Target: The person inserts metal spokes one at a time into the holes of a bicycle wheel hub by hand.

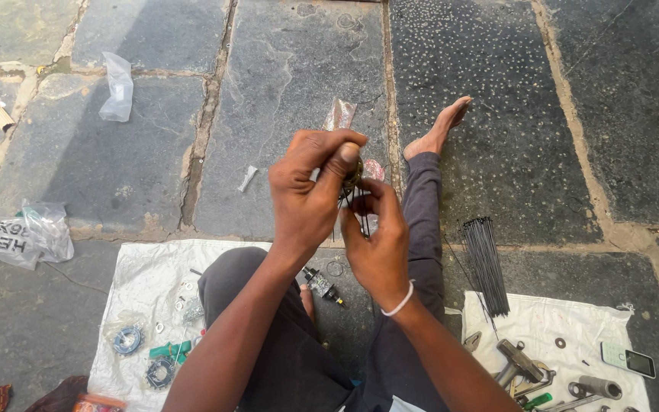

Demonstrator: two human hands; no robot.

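My left hand (pixel 310 191) is closed around a small dark round metal part (pixel 353 175), thumb pressed on its top. Thin dark wire spokes (pixel 362 217) hang down from that part. My right hand (pixel 375 236), with a white band on its wrist, pinches those spokes just below the part. Both hands are raised above my lap, over my folded legs in dark trousers. Most of the metal part is hidden by my fingers.
A bundle of thin spokes (pixel 486 263) lies on the stone floor at right. A white cloth (pixel 566 328) holds a hammer (pixel 516 360), washers and a phone (pixel 628 358). Another white sheet (pixel 146 290) at left carries bearings (pixel 127 339), a green tool and small parts. An axle piece (pixel 322 284) lies beside my knee.
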